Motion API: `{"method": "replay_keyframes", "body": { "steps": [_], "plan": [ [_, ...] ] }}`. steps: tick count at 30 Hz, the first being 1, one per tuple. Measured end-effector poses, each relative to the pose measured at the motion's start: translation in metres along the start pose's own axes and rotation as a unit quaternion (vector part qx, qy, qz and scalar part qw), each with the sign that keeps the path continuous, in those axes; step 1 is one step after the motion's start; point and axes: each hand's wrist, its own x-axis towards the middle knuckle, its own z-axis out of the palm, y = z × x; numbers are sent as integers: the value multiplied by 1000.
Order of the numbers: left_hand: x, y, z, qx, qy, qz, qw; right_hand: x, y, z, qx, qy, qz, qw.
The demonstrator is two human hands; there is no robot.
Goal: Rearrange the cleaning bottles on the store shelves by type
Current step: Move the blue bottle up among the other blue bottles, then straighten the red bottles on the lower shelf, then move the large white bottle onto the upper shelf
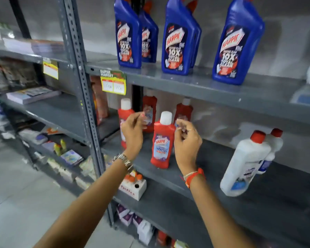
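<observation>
Several blue Harpic bottles [179,42] stand on the upper grey shelf [195,85]. On the middle shelf [213,169] stand several red bottles with white caps; the front one [162,140] is upright between my hands. My left hand [132,131] hovers just left of it, in front of another red bottle [125,111], fingers loosely curled and holding nothing. On the front bottle's right is my right hand [187,140], fingers apart and empty. Two white bottles with red caps [247,163] stand further right on the same shelf.
A white box of small orange-capped bottles [135,187] sits on the lower shelf. A perforated grey upright post [82,77] divides this rack from shelves of packets and books [30,94] at left. A yellow price tag [113,85] hangs from the upper shelf. Tiled floor lies lower left.
</observation>
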Motion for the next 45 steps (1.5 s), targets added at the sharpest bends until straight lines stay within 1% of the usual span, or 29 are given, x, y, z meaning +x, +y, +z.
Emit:
{"method": "replay_keyframes", "body": {
  "steps": [2,4,5,7,10,13,20,22,27,29,30,32,33,34,35,36,38,40,42,44,45],
  "plan": [
    [-10,-36,-2,48,-44,-120,991,-11,29,9,-30,-76,105,991],
    [-15,-60,0,103,-106,-206,967,-15,51,15,-56,-148,194,968],
    [-18,-67,3,100,-136,-240,956,-17,60,19,-65,-180,229,954],
    [-23,-73,11,41,-178,-299,936,-19,73,26,-72,-225,268,934],
    [-25,-81,21,-33,-167,-346,922,-21,82,34,-73,-229,281,929],
    [-21,-84,26,-50,-165,-366,915,-22,85,38,-70,-208,281,934],
    [-23,-87,43,-53,-207,-363,907,-23,98,29,-68,-156,280,945],
    [-28,-87,47,-51,-203,-360,909,-21,102,24,-67,-162,285,942],
    [-32,-88,55,-22,-158,-354,921,-17,103,11,-51,-205,290,933],
    [-37,-89,56,6,-113,-338,934,-22,101,2,-41,-192,283,939],
    [-43,-89,56,30,-73,-321,944,-25,99,-5,-45,-170,269,947],
    [-59,-87,61,87,25,-264,960,-33,96,-27,-53,-102,230,966],
    [-70,-86,65,108,61,-229,965,-37,95,-40,-48,-64,208,975],
    [-81,-84,72,112,80,-200,970,-41,94,-55,-43,-25,186,981],
    [-92,-83,78,102,82,-175,976,-44,93,-69,-42,16,165,985],
    [-106,-79,89,84,65,-152,983,-45,94,-87,-49,61,147,986],
    [-129,-72,109,45,0,-105,993,-43,97,-119,-66,141,118,981],
    [-149,-65,130,9,-82,-92,992,-37,104,-152,-87,187,100,974],
    [-163,-58,150,-15,-162,-111,980,-29,113,-184,-108,188,98,971],
    [-172,-51,167,-25,-241,-121,963,-18,125,-208,-135,161,112,971],
    [-175,-49,175,-25,-278,-118,953,-12,131,-217,-139,138,135,971]
  ]
}}
